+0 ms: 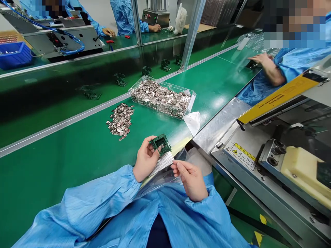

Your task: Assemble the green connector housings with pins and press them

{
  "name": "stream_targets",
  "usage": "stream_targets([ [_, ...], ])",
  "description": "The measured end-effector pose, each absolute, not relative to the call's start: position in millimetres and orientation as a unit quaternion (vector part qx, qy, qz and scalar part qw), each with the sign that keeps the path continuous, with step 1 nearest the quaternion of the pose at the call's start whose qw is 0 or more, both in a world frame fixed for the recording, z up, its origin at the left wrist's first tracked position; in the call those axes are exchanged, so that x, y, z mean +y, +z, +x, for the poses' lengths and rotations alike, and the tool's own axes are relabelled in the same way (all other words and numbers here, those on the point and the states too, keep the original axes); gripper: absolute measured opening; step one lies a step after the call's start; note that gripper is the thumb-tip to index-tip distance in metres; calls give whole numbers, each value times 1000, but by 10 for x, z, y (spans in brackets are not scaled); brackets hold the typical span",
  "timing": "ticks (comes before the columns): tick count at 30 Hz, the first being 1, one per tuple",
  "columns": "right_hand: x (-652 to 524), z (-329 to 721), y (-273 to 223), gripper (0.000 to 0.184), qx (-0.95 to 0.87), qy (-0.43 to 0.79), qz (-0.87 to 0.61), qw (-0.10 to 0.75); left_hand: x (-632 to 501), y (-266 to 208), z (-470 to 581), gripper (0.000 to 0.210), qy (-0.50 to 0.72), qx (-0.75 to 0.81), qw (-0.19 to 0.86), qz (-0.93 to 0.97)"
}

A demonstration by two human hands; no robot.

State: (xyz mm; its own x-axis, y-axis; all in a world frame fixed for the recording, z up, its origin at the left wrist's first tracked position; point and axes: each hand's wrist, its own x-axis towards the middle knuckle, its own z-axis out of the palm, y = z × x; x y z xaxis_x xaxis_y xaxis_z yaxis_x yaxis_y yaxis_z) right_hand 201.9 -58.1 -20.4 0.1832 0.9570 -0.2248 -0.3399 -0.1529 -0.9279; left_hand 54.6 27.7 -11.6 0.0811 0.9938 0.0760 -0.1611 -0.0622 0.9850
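My left hand (147, 159) grips a dark green square plastic frame (163, 142) with an open middle, the thumb reaching into it. Just below the frame lies a pale sheet (162, 163) covered in rows of small rectangular pieces, partly hidden by the left hand. My right hand (190, 179) is closed in a pinch, thumb and forefinger at the sheet's right edge. Whether they hold the sheet itself or a tiny piece from it, I cannot tell. Under the sheet are clear plastic film (165, 179) and a yellowish strip (181, 146).
A clear box (191, 103) full of small metal pieces stands ahead, with a loose metal pile (120, 119) to its left. Several dark frames (120, 79) line the far side. A machine (248, 151) with a hand-injury warning stands right. Co-workers sit across and at right.
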Motion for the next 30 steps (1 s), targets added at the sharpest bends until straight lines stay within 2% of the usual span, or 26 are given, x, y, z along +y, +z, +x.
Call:
stream_targets([
  [4,-470,1931,-89,25,-254,528,-511,629,227,-96,537,46,528,405,575,476],
  [10,-419,1886,-51,24,-313,510,-528,603,212,-82,519,44,520,387,603,465],
  [14,-401,1877,-13,14,-401,426,-560,587,199,-83,524,41,520,384,601,470],
  [17,-363,1811,24,11,-435,361,-559,607,164,-68,529,40,519,385,590,484],
  [30,-230,1536,-41,15,-449,256,-603,608,50,-40,517,32,499,385,554,543],
])
